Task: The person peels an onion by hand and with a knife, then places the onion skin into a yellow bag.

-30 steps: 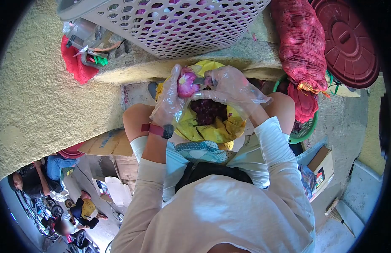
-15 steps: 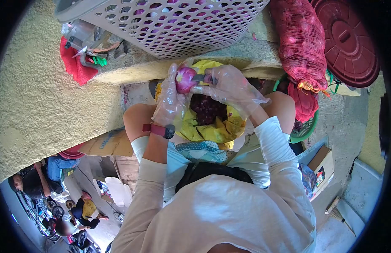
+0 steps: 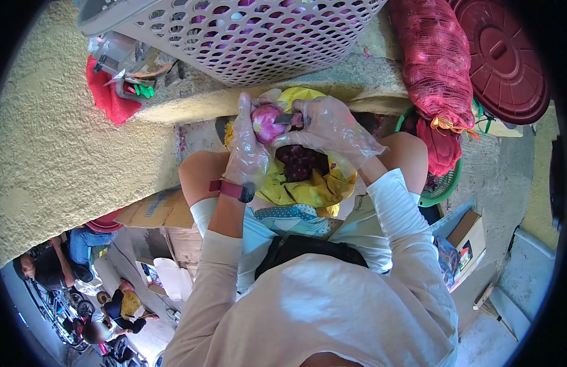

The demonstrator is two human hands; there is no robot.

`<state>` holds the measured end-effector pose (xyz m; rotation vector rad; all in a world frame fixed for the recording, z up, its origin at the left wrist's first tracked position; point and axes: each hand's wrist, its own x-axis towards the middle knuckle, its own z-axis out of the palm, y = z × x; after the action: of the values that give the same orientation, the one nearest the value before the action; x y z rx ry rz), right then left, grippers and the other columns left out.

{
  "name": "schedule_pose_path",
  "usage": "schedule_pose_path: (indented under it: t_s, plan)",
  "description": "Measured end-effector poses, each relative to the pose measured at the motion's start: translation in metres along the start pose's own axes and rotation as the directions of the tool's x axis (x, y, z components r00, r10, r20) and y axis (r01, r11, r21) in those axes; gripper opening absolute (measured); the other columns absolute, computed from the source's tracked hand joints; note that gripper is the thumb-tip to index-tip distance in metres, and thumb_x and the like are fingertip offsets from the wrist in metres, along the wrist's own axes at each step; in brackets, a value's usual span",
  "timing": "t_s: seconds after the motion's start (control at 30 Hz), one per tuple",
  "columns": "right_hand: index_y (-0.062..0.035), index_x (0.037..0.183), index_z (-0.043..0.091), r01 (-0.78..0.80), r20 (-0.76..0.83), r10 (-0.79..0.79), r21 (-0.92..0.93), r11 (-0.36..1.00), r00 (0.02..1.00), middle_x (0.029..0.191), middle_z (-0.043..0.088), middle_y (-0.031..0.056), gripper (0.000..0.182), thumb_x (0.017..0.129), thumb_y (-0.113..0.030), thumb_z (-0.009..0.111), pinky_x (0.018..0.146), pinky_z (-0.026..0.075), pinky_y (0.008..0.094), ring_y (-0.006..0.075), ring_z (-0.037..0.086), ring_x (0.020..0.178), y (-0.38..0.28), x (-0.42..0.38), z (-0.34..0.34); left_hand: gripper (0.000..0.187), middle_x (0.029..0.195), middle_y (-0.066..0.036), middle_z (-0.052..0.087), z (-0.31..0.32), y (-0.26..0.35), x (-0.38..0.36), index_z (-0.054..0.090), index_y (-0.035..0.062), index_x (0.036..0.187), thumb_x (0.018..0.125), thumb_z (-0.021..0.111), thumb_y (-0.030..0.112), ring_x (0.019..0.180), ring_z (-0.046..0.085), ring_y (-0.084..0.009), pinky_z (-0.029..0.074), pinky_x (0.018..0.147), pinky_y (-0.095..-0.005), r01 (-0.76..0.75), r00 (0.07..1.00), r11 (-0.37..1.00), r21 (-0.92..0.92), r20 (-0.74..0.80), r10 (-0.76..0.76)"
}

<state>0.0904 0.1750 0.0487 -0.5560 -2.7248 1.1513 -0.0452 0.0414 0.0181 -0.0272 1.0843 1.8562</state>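
Note:
A red onion point(image 3: 268, 124), purple with pale patches, rests in my left hand point(image 3: 245, 150), whose gloved fingers curl round its far side. My right hand point(image 3: 329, 125), also in a clear plastic glove, is closed on a small knife point(image 3: 285, 118); its short dark blade lies against the onion's right side. The knife's handle is mostly hidden by my fingers. Below both hands, between my knees, a yellow bag point(image 3: 283, 191) stands open with dark red-purple pieces point(image 3: 302, 163) inside.
Ahead, a grey perforated basket point(image 3: 253, 46) full of onions sits on a concrete ledge point(image 3: 173, 101). A red mesh sack point(image 3: 433, 61), a dark red lid point(image 3: 500, 58) and a green basket point(image 3: 445, 191) are at the right. Two people sit at the lower left near bicycles.
The onion has turned and shifted slightly left in my left hand, whose thumb now points more upright. My right hand and the knife have moved a little left with it.

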Motion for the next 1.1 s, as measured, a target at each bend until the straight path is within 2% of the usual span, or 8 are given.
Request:
schedule_pose_path:
  t_s: [0.17,0.3,0.4,0.5,0.8,0.87,1.0,1.1]
  plan:
    - [-0.0065,0.094,0.072,0.021,0.036,-0.02,-0.036,0.999,0.999,0.08,0.071,0.0176,0.065,0.071,-0.067,0.082,0.072,0.054,0.0457,0.039,0.069,0.078,0.0,0.002,-0.011,0.057,0.098,-0.014,0.068,-0.003,0.006,0.001,0.059,0.0036,0.099,0.103,0.054,0.06,0.088,0.07,-0.0258,0.064,0.079,-0.0432,0.092,0.996,0.996,-0.014,0.004,-0.092]
    - [-0.0065,0.091,0.071,0.086,-0.01,-0.087,-0.058,0.995,0.996,0.077,0.07,0.0158,0.065,0.069,-0.066,0.083,0.071,0.054,0.045,0.0381,0.069,0.076,0.005,-0.001,-0.006,0.059,0.096,-0.016,0.068,-0.012,-0.003,0.006,0.059,0.0033,0.1,0.101,0.054,0.062,0.087,0.071,-0.027,0.064,0.081,-0.0437,0.05,0.998,0.998,0.026,-0.038,-0.049]
    - [-0.0068,0.089,0.07,0.086,-0.046,-0.09,-0.074,0.994,0.995,0.075,0.07,0.0144,0.066,0.066,-0.067,0.085,0.069,0.054,0.0444,0.0364,0.069,0.074,-0.001,-0.002,-0.006,0.064,0.11,-0.017,0.072,-0.023,-0.006,0.01,0.066,0.0018,0.11,0.1,0.054,0.064,0.091,0.073,-0.0282,0.064,0.08,-0.0435,0.034,0.999,0.999,0.042,-0.015,-0.033]
    - [-0.007,0.089,0.07,0.059,-0.105,-0.064,-0.056,0.997,0.992,0.073,0.069,0.0143,0.067,0.063,-0.067,0.087,0.067,0.054,0.0424,0.0345,0.069,0.071,-0.001,-0.003,0.002,0.066,0.11,-0.016,0.072,-0.033,-0.012,0.016,0.066,0.0041,0.115,0.099,0.054,0.066,0.095,0.072,-0.0298,0.063,0.081,-0.0444,0.153,0.988,0.976,-0.158,-0.003,-0.155]
    - [-0.005,0.081,0.068,0.021,-0.252,-0.028,-0.03,0.999,0.967,0.068,0.067,0.0106,0.07,0.056,-0.067,0.091,0.062,0.055,0.0383,0.0302,0.068,0.063,0.001,0.0,0.017,0.061,0.115,-0.013,0.07,-0.017,-0.013,0.007,0.064,0.01,0.126,0.1,0.054,0.065,0.108,0.068,-0.0282,0.058,0.094,-0.0424,0.044,0.996,0.926,-0.374,0.087,-0.013]
    - [-0.0049,0.081,0.068,0.02,-0.214,-0.026,-0.029,0.999,0.977,0.067,0.067,0.0111,0.07,0.057,-0.067,0.091,0.061,0.055,0.0385,0.0306,0.067,0.062,-0.003,-0.002,0.012,0.058,0.118,-0.012,0.069,-0.029,-0.015,0.009,0.063,0.0124,0.128,0.1,0.055,0.063,0.11,0.067,-0.028,0.058,0.095,-0.0426,0.158,0.971,0.934,-0.319,0.225,-0.088]
    - [-0.0045,0.088,0.069,0.067,-0.143,-0.071,-0.027,0.997,0.987,0.072,0.067,0.0154,0.066,0.068,-0.065,0.086,0.064,0.053,0.0426,0.0345,0.068,0.07,-0.003,-0.004,0.009,0.059,0.118,-0.011,0.069,-0.036,-0.021,0.009,0.062,0.0134,0.13,0.1,0.055,0.063,0.11,0.067,-0.0278,0.058,0.095,-0.0427,0.14,0.972,0.931,-0.336,0.226,-0.065]
    - [-0.0045,0.087,0.068,0.066,-0.172,-0.067,-0.008,0.998,0.983,0.072,0.067,0.0161,0.067,0.068,-0.066,0.084,0.064,0.053,0.0437,0.0355,0.068,0.07,-0.006,-0.002,0.01,0.059,0.122,-0.01,0.068,-0.037,-0.025,0.013,0.061,0.0134,0.133,0.102,0.052,0.062,0.113,0.066,-0.029,0.056,0.098,-0.0445,0.18,0.957,0.865,-0.468,0.285,-0.045]
